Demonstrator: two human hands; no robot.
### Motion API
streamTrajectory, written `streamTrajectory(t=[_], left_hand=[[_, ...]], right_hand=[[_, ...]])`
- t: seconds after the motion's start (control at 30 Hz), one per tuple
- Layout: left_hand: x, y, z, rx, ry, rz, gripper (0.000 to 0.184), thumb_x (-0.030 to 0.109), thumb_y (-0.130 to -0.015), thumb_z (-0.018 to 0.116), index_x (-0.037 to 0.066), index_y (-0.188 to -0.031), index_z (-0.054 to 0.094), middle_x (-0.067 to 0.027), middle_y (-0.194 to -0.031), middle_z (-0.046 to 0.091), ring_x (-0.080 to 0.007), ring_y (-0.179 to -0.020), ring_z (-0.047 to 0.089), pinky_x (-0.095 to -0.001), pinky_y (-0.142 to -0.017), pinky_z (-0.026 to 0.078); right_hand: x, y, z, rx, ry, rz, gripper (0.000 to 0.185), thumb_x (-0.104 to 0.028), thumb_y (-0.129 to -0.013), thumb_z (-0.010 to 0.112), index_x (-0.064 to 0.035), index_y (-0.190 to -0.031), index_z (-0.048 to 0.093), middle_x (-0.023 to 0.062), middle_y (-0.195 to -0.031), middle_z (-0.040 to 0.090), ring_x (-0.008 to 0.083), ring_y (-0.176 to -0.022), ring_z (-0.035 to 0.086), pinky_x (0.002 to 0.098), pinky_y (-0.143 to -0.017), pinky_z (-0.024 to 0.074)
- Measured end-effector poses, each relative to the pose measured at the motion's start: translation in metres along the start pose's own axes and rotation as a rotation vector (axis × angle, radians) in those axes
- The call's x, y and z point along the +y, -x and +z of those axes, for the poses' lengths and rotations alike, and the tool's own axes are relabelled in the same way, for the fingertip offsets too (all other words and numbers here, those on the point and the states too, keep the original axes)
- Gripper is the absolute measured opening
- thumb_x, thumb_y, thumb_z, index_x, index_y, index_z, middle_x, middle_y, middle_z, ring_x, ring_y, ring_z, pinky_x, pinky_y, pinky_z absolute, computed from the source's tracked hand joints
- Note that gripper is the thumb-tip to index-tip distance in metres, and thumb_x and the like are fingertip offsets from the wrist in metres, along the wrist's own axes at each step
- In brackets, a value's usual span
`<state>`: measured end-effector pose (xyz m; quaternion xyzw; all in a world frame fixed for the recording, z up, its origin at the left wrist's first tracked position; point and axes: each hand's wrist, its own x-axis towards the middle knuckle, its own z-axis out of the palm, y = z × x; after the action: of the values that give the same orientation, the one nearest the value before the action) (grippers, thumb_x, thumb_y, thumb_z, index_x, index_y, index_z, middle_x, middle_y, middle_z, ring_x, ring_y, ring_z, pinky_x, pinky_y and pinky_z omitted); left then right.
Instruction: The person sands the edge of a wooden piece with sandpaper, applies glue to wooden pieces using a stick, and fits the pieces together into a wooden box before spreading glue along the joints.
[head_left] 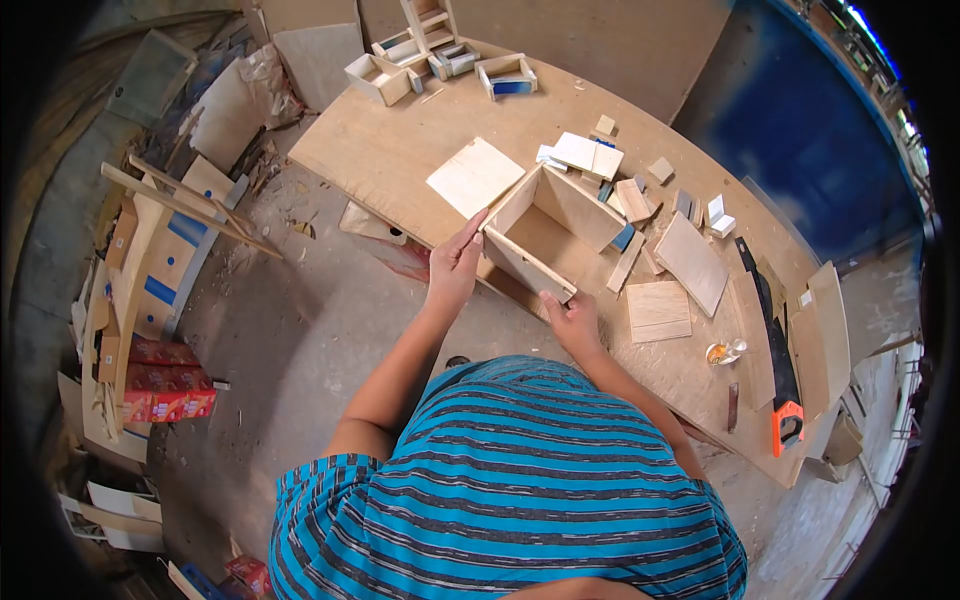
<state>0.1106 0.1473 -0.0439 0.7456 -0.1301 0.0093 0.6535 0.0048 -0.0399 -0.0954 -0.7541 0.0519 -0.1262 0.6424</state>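
Here, both hands, left (456, 262) and right (574, 324), grip the open wooden box (530, 262)

Soft, fairly even daylight leaves the desk (380, 150) moderately bright with faint shadows, a hard glare burns at the upper right edge, the floor (290, 330) looks dimmer and greyer, and the wide lens bends the outer parts inside a black, blurred round border.

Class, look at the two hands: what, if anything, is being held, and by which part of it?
A wooden box, held by its near panel: the left hand at the left end, the right hand at the right end.
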Motion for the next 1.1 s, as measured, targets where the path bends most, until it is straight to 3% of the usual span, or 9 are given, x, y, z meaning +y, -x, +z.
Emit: streamTrajectory(t=[0.13,0.43,0.57,0.73,0.83,0.93,1.03,1.1], left_hand=[[0.009,0.001,0.003,0.028,-0.036,-0.023,0.034,0.008,-0.095,0.053,0.007,-0.128,0.062,0.0036,-0.077,0.052,-0.0044,-0.072,0.045,-0.0198,-0.068,0.041],[-0.002,-0.001,0.006,0.066,-0.052,0.052,0.035,0.005,-0.094,0.054,0.007,-0.128,0.062,0.0013,-0.076,0.056,-0.0046,-0.072,0.047,-0.0204,-0.067,0.042],[0.000,0.000,0.005,0.045,-0.024,-0.005,0.036,0.003,-0.093,0.053,0.007,-0.128,0.062,0.0011,-0.080,0.058,-0.0045,-0.075,0.048,-0.0198,-0.070,0.043],[-0.005,-0.001,0.001,-0.011,0.070,-0.003,0.039,0.002,-0.093,0.052,0.005,-0.131,0.059,0.0011,-0.089,0.061,-0.0050,-0.081,0.051,-0.0198,-0.076,0.043],[-0.033,0.000,-0.003,-0.085,0.148,-0.010,0.039,0.004,-0.097,0.046,-0.004,-0.135,0.052,-0.0039,-0.115,0.063,-0.0092,-0.104,0.056,-0.0224,-0.094,0.042],[-0.051,0.007,-0.004,-0.110,0.064,-0.055,0.039,0.004,-0.096,0.047,-0.008,-0.133,0.051,-0.0097,-0.128,0.061,-0.0140,-0.119,0.054,-0.0264,-0.102,0.039],[-0.055,0.011,-0.001,-0.086,-0.014,0.023,0.040,0.006,-0.096,0.049,-0.007,-0.133,0.051,-0.0094,-0.126,0.062,-0.0135,-0.117,0.055,-0.0258,-0.101,0.040],[-0.054,0.011,0.002,-0.046,-0.031,0.070,0.040,0.005,-0.094,0.050,-0.005,-0.132,0.052,-0.0082,-0.115,0.065,-0.0100,-0.103,0.056,-0.0243,-0.091,0.044]], right_hand=[[0.010,0.000,-0.002,-0.013,0.020,-0.032,0.027,-0.010,-0.091,0.063,0.0048,-0.114,0.063,0.0068,-0.083,0.068,0.0076,-0.070,0.057,0.0245,-0.062,0.0473],[-0.003,0.000,-0.002,-0.039,0.023,0.006,0.027,-0.008,-0.090,0.063,0.0051,-0.114,0.063,0.0060,-0.078,0.066,0.0062,-0.067,0.054,0.0240,-0.059,0.0451],[0.012,-0.002,0.002,-0.007,-0.010,-0.099,0.026,-0.008,-0.090,0.063,0.0054,-0.112,0.063,0.0069,-0.076,0.066,0.0074,-0.066,0.054,0.0257,-0.058,0.0452],[0.013,-0.002,-0.001,-0.028,0.041,-0.072,0.025,-0.012,-0.091,0.062,0.0034,-0.111,0.064,0.0105,-0.072,0.065,0.0088,-0.065,0.055,0.0278,-0.059,0.0460],[0.004,-0.002,-0.003,-0.045,0.123,-0.065,0.025,-0.013,-0.091,0.062,0.0022,-0.110,0.065,0.0118,-0.071,0.064,0.0093,-0.063,0.055,0.0281,-0.058,0.0460],[0.002,-0.001,-0.002,-0.034,0.129,-0.083,0.025,-0.014,-0.092,0.062,0.0018,-0.110,0.064,0.0123,-0.069,0.063,0.0107,-0.062,0.056,0.0288,-0.058,0.0460],[0.004,0.000,-0.002,-0.036,0.124,-0.051,0.026,-0.015,-0.092,0.062,0.0018,-0.111,0.064,0.0132,-0.068,0.063,0.0124,-0.060,0.056,0.0299,-0.058,0.0459],[0.003,0.001,-0.002,-0.041,0.136,-0.032,0.026,-0.016,-0.092,0.062,0.0018,-0.111,0.063,0.0140,-0.068,0.063,0.0131,-0.060,0.055,0.0305,-0.057,0.0456]])
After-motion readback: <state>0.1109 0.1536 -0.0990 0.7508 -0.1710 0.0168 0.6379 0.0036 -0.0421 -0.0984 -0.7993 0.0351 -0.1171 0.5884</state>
